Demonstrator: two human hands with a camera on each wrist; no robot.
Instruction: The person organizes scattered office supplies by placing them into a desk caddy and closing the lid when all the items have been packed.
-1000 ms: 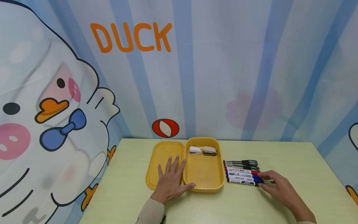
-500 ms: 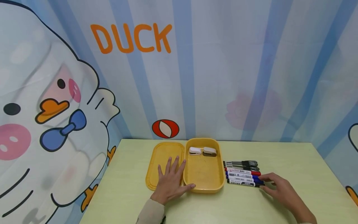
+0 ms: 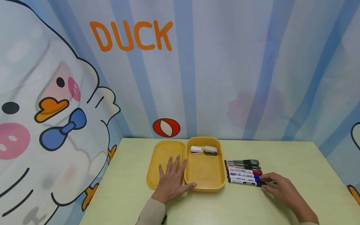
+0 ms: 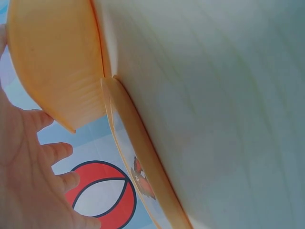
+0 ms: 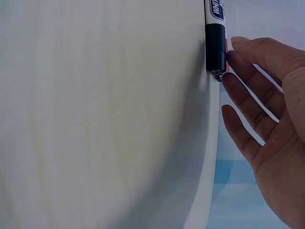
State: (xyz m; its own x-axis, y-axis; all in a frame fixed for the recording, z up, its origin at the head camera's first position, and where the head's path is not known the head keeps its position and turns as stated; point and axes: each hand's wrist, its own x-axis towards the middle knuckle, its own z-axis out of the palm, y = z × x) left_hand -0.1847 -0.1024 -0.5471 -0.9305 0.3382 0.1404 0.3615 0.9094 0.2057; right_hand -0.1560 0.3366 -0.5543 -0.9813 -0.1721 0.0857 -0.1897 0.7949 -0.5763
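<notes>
With our right hand (image 3: 282, 187) holding its fingers (image 5: 250, 101) loose beside the black cap (image 5: 216, 45), our left hand (image 3: 170, 184) spread, we judge the marker (image 3: 242, 182), at the right hand's nine o'clock, light, stiff, slick, best pinched mid-barrel, its lettering legible only from the right wrist, the staplers (image 3: 210, 151) visible only from the head.

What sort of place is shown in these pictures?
Probably an indoor activity or filming corner, perhaps for children: a striped backdrop printed with a cartoon bird and the word DUCK rises behind a pale table, where markers lie beside a yellow box.
</notes>
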